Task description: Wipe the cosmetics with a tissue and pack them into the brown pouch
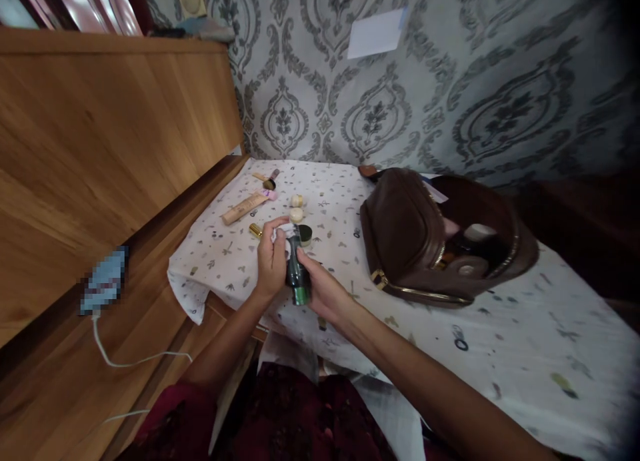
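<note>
My right hand [323, 289] grips a dark green bottle [296, 273] from below, held tilted over the near edge of the table. My left hand [270, 261] is closed on a white tissue [283, 232] pressed against the bottle's upper end. Just beyond my hands on the patterned white cloth [500, 328] lie a dark round lid [305, 234], a gold tube [255, 230], two small cream jars [297, 214], a beige tube with a pink cap [247, 206] and a small brush [271, 180].
An open brown bag [430, 238] with small containers inside lies to the right on the table. A wooden headboard and ledge [100, 154] run along the left, with a white cable [120, 361] on it. Patterned wallpaper is behind.
</note>
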`<control>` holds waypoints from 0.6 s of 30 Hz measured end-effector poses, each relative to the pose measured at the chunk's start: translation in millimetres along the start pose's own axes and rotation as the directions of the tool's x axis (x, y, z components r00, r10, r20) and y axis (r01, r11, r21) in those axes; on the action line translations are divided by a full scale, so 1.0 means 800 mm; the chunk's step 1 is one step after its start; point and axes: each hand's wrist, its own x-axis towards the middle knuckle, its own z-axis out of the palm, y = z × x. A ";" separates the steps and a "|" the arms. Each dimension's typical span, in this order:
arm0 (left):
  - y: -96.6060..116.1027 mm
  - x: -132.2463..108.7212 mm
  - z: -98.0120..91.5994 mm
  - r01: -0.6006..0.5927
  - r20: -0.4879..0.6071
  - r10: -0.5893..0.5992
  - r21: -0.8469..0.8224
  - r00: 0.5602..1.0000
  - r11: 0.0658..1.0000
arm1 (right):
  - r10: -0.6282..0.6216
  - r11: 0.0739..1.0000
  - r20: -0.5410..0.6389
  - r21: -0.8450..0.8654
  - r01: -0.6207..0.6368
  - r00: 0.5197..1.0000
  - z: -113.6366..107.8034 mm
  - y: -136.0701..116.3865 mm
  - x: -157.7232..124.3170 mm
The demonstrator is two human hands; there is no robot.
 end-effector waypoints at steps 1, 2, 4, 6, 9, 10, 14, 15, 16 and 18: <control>0.003 -0.001 0.005 0.028 0.032 -0.028 0.004 0.999 1.000 | -0.028 0.999 -0.056 0.043 0.030 0.998 0.002 0.002 0.003; 0.006 -0.004 0.009 0.046 0.072 -0.046 0.008 0.996 0.999 | -0.042 0.995 -0.107 0.081 0.050 0.993 0.003 0.003 0.007; 0.010 -0.017 0.018 0.074 0.140 -0.075 0.015 0.987 0.997 | -0.088 0.990 -0.214 0.092 0.109 0.973 0.001 0.002 0.014; 0.013 -0.035 0.026 0.118 0.169 -0.120 0.022 0.978 0.993 | -0.160 0.983 -0.332 0.031 0.180 0.930 -0.004 -0.003 0.018; 0.017 -0.063 0.036 0.186 0.180 -0.190 0.041 0.965 0.982 | -0.236 0.969 -0.464 -0.047 0.242 0.854 -0.007 -0.014 0.019; 0.018 -0.069 0.039 0.204 0.181 -0.208 0.042 0.961 0.978 | -0.248 0.965 -0.484 -0.049 0.257 0.839 -0.007 -0.018 0.018; 0.013 -0.078 0.043 0.274 0.169 -0.272 0.012 0.947 0.962 | -0.281 0.951 -0.450 -0.014 0.308 0.848 -0.004 -0.023 0.005; 0.009 -0.078 0.042 0.295 0.164 -0.292 0.007 0.942 0.956 | -0.287 0.950 -0.424 -0.008 0.313 0.859 -0.004 -0.022 0.001; 0.003 -0.080 0.041 0.314 0.153 -0.312 0.010 0.938 0.949 | -0.290 0.949 -0.396 -0.005 0.314 0.871 -0.004 -0.021 -0.003; -0.013 -0.085 0.038 0.337 0.094 -0.339 0.040 0.936 0.941 | -0.296 0.951 -0.332 -0.010 0.310 0.896 -0.008 -0.019 -0.012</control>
